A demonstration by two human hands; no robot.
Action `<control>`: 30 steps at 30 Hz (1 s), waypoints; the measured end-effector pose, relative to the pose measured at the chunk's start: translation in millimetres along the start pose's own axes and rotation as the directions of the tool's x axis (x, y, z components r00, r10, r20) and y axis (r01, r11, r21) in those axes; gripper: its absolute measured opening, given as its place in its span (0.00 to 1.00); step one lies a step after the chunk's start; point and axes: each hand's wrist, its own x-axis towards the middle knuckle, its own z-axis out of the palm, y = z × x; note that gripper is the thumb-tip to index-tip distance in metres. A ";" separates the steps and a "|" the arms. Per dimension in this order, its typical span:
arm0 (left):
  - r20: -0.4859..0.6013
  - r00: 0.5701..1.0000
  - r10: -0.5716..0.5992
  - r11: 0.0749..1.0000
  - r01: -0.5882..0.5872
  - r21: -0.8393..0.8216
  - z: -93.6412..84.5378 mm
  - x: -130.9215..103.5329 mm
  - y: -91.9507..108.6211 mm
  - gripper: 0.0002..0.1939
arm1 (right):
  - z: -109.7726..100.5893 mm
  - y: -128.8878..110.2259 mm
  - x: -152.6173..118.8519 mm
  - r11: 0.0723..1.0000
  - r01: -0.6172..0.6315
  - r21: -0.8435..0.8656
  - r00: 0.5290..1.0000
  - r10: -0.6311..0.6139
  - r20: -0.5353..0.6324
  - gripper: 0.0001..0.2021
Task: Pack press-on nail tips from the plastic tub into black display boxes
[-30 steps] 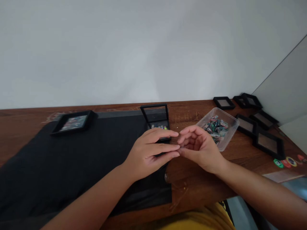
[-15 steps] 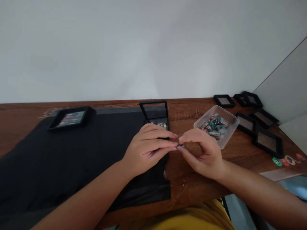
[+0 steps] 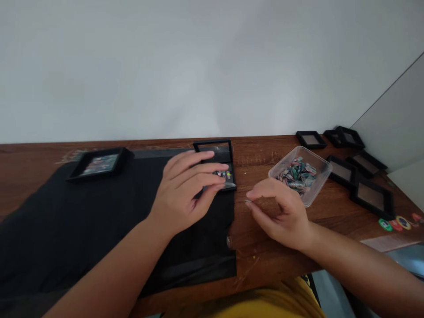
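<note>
My left hand point(image 3: 188, 190) is over the right edge of the black cloth, thumb and fingertips closed on a small clear plastic piece point(image 3: 229, 184). Just beyond those fingers stands an opened black frame box point(image 3: 231, 152), with several small colourful pieces point(image 3: 228, 174) in its lower half, partly hidden by the hand. My right hand point(image 3: 281, 212) hovers above the bare wood, thumb and forefinger pinching a small thin greyish piece point(image 3: 247, 201), too small to name. Behind it is a clear plastic tub point(image 3: 318, 183) holding many small wrapped pieces point(image 3: 296, 174).
A black cloth point(image 3: 109, 229) covers the left of the wooden table point(image 3: 258, 154). On it lies a filled black frame point(image 3: 99, 163). Several black frames point(image 3: 372, 196) sit at the right, near round coloured badges point(image 3: 402, 222). A wall rises behind the table.
My hands have parted. The left hand has moved left and away with the clear piece, uncovering more of the frame box; the right hand stays nearly in place, still pinching.
</note>
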 end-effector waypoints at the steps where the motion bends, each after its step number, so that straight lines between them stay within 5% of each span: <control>1: 0.011 0.999 -0.033 0.998 0.032 0.051 -1.4 0.6 -3.9 0.06 | -0.2 -0.1 -0.2 1.000 0.006 0.007 1.000 -0.006 0.013 0.13; 10: 0.237 0.958 -0.159 0.953 0.086 0.289 5.5 -7.8 -18.7 0.13 | -1.5 -2.6 0.0 0.998 0.028 0.057 0.997 -0.032 0.071 0.13; 17: 0.388 0.908 -0.158 0.934 0.009 0.358 12.5 -7.8 -9.8 0.14 | 0.1 -1.1 -3.4 0.942 -0.220 0.253 0.973 0.232 -0.016 0.12; 30: 0.479 0.862 -0.165 0.962 0.034 0.270 7.1 -5.1 -10.4 0.13 | -4.9 5.6 1.4 0.739 -0.411 0.534 0.884 0.466 0.035 0.12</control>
